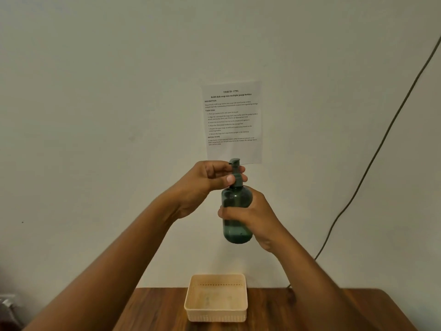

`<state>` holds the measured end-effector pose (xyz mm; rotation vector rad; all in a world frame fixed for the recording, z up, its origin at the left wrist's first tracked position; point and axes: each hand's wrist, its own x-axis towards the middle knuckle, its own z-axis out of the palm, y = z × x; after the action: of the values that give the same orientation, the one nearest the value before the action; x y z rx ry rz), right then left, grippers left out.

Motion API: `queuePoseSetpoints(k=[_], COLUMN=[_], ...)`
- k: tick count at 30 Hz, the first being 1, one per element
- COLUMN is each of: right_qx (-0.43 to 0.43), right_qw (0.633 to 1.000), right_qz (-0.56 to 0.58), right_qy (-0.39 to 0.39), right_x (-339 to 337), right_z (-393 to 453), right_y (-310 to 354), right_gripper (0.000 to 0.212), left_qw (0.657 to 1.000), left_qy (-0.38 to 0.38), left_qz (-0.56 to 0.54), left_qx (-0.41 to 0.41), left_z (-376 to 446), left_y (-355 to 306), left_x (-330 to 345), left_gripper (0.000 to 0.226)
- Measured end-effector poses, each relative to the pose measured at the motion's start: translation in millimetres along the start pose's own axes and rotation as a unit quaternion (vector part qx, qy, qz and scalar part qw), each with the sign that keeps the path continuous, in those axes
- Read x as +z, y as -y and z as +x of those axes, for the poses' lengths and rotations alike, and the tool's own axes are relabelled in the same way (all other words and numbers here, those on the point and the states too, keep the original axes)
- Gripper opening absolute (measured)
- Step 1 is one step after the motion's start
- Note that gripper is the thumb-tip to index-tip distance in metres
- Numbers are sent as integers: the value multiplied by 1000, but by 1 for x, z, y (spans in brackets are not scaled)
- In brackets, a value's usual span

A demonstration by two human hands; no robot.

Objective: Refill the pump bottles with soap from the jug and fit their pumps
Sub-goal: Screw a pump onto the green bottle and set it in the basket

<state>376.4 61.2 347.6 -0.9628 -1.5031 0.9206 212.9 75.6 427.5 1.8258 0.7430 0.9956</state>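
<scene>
Right hand (pixel 253 218) grips green bottle (pixel 237 212) mid-body, long axis upright (held up over the basket (pixel 216 298)). Left hand (pixel 205 185) pinches pump (pixel 236 173) collar directly above it, nearer for twisting.

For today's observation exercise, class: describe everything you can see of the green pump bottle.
The pump bottle is dark green, translucent, plastic-looking, with a rounded body and shoulders. A matching green pump sits in its neck. It is held upright in the air before the wall, above the basket on the table. The right hand grips its body; the left hand pinches the pump collar. How full it is cannot be told.
</scene>
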Motion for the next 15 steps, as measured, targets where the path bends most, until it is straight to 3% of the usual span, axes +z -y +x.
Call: queuePoseSetpoints(k=[4,6,15], right_qx=[-13,-19,7], right_qw=[1000,1000,997], right_qz=[-8,-18,22], right_qy=[-8,-7,78], right_x=[2,5,-3], right_z=[1,0,-3], right_y=[3,5,-5], right_gripper=[49,50,56], left_qw=[981,968,985], left_qy=[-155,-193,-111], left_qz=[119,160,133], left_qx=[14,25,-21], left_z=[-2,-3,-10], left_y=[2,5,0], left_x=[16,23,16], left_gripper=[19,23,18])
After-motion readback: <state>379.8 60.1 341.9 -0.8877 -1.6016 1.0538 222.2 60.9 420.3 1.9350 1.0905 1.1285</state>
